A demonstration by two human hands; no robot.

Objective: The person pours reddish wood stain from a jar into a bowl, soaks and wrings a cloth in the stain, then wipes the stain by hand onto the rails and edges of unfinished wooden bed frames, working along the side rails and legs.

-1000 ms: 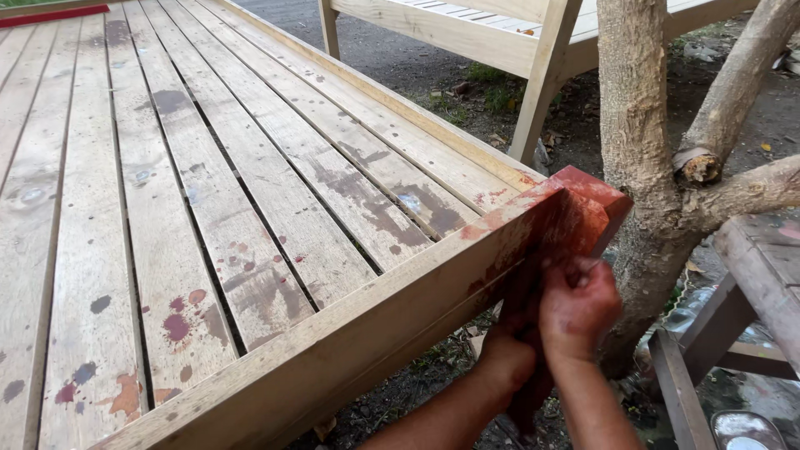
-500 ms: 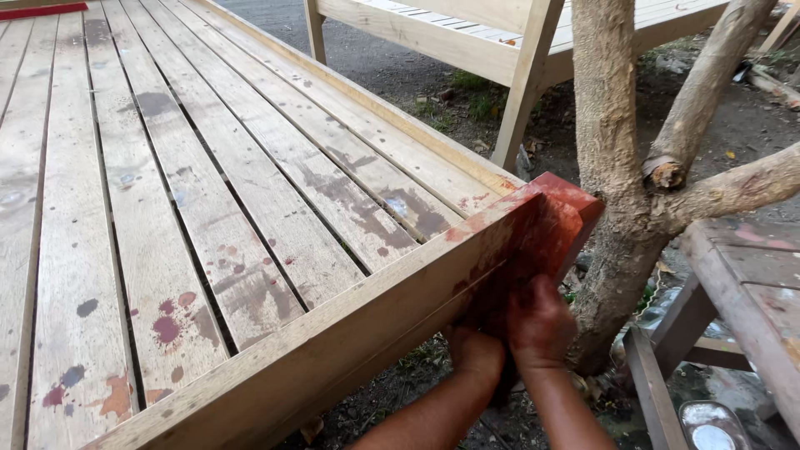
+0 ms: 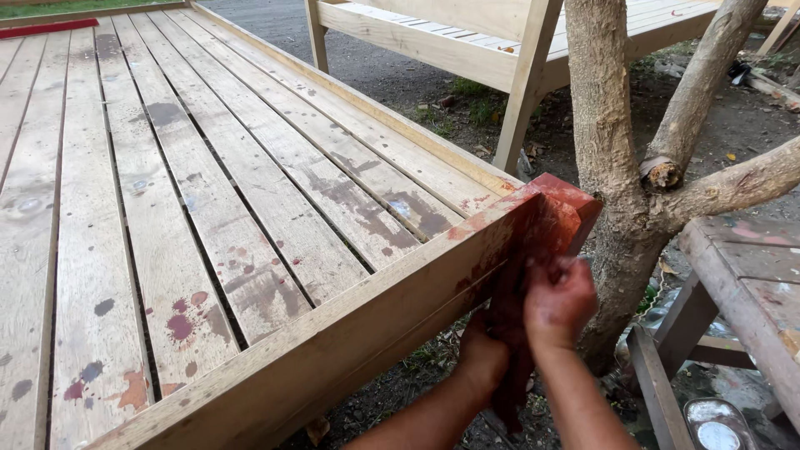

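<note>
I'm staining bench corner [image 3: 554, 218]: both hands [image 3: 533, 321] clenching red-soaked rag [image 3: 510, 333] (2 grips); next, I judge, rail [image 3: 350, 333] wiping.

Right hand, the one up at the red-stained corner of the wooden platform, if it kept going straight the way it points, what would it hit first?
The right hand points up at the red-stained corner post of the wooden platform, with a dark red rag beside it. It would likely meet that post first.

A slatted pale-wood platform [image 3: 208, 208] is spread across the frame's left. At its lower-right corner, a dark red-stained rag [image 3: 510, 333] is pressed between both hands [image 3: 558, 300]. A grey forked tree trunk [image 3: 617, 167] is seen just right, an unpainted timber bench [image 3: 467, 42] at the top.
</note>
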